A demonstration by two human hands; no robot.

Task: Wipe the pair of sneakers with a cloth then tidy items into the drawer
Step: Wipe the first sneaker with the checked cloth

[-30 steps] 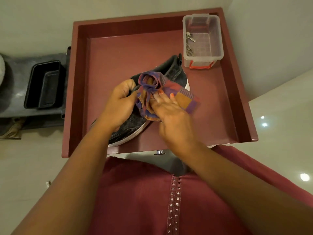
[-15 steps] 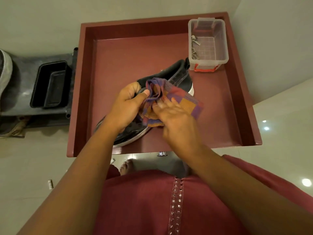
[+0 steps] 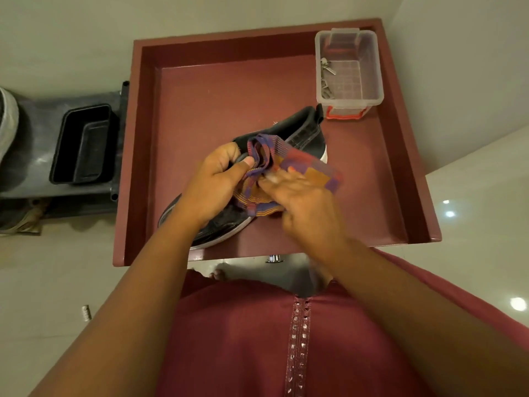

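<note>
Head view: drawer (image 3: 400, 156) holds a key-filled clear box (image 3: 369, 78) and sneaker (image 3: 303, 133); left hand (image 3: 211, 181) grasps sneaker, right hand (image 3: 303, 202) presses cloth (image 3: 315, 170) flat.

Both forearms reach forward, left hand (image 3: 213, 179) with fingers curled in a grip, right hand (image 3: 303, 202) blurred, fingers extended.

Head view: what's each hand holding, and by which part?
Left hand grips the black sneaker at its collar, thumb over the opening's edge. Right hand presses the checked cloth onto the sneaker's upper, fingers fairly straight.
</note>
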